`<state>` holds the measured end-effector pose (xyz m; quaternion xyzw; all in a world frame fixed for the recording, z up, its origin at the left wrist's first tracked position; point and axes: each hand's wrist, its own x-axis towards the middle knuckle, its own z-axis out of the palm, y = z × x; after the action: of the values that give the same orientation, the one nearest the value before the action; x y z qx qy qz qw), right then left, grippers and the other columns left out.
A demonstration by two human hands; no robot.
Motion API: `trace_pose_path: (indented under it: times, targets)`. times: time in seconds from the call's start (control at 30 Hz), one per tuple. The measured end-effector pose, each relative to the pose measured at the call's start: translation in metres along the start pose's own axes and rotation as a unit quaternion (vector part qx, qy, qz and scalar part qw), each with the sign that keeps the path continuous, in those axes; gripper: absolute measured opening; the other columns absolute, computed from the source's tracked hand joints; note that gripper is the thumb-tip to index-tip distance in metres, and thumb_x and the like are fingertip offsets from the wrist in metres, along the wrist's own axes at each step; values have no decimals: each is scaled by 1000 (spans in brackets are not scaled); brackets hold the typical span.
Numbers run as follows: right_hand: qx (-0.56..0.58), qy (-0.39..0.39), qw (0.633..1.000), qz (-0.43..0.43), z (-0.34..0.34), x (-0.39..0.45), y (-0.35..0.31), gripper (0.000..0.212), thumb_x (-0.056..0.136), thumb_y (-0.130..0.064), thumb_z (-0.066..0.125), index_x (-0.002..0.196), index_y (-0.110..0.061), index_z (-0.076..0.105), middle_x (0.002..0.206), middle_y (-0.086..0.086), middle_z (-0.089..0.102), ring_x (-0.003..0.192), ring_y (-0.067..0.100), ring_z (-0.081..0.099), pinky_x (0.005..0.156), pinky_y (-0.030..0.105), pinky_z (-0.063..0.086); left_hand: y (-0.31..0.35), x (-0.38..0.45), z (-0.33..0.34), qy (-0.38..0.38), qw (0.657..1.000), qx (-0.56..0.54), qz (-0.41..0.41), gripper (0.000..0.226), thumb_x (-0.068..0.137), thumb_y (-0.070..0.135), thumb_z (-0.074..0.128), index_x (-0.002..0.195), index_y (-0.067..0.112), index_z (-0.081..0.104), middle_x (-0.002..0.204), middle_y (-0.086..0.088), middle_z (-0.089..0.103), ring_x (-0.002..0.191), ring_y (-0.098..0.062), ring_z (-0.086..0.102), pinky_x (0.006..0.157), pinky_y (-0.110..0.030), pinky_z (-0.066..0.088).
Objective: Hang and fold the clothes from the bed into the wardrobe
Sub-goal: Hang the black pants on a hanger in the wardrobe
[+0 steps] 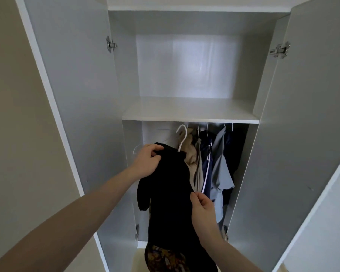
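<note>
A black long-sleeved garment [171,195] hangs on a white hanger [182,137] in front of the open wardrobe's lower section. My left hand [146,160] grips the garment's left shoulder near the collar. My right hand [202,209] pinches its right edge lower down. The hanger's hook points up, just below the shelf [190,112], and I cannot tell whether it is on the rail. A patterned dark fabric [165,260] shows below the garment's hem.
Several garments hang on the right of the rail: a beige one [190,152], a navy one [207,163] and a grey shirt [221,173]. Both wardrobe doors [77,95] stand wide open at either side. The upper shelf compartment holds nothing.
</note>
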<state>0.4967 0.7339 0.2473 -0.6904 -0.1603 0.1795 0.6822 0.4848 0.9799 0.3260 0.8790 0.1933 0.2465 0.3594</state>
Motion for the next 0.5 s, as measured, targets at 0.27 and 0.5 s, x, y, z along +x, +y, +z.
trace_pose_path:
  times: [0.27, 0.5]
  targets:
    - [21, 53, 998, 36, 81, 67, 26, 36, 105, -9, 47, 71, -12, 38, 64, 8, 32, 60, 20, 32, 69, 39, 29, -49, 78, -45, 27, 998, 61, 3, 38, 88, 0, 56, 121, 12, 69, 112, -1, 49, 84, -16, 57, 82, -21, 40]
    - [-3, 99, 992, 81, 124, 128, 32, 30, 102, -13, 43, 72, -12, 37, 63, 4, 37, 63, 19, 39, 63, 34, 33, -77, 126, -65, 9, 992, 126, -11, 40, 84, 4, 61, 124, 10, 68, 127, -13, 53, 107, -31, 60, 104, -30, 43]
